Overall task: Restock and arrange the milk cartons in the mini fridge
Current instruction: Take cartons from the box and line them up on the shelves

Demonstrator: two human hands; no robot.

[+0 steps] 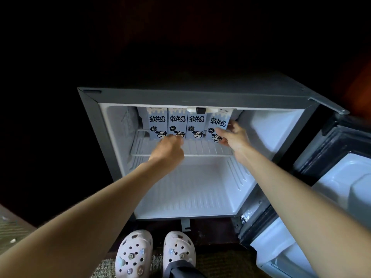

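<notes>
Several pale blue milk cartons with cow pictures stand in a row at the back of the wire shelf [200, 149] inside the open mini fridge [92, 117]. My right hand [232, 135] grips the rightmost carton [217, 122], which leans slightly to the right. My left hand [170, 146] reaches to the foot of the second carton from the left [176, 122], fingers curled and blurred; whether it holds that carton is unclear. The other two cartons [157, 122] [196, 123] stand upright and untouched.
The fridge door [341, 177] hangs open on the right with white door shelves. The lower fridge compartment [190, 189] holds nothing. My feet in pale clogs [154, 255] stand on carpet before the fridge. The surroundings are dark.
</notes>
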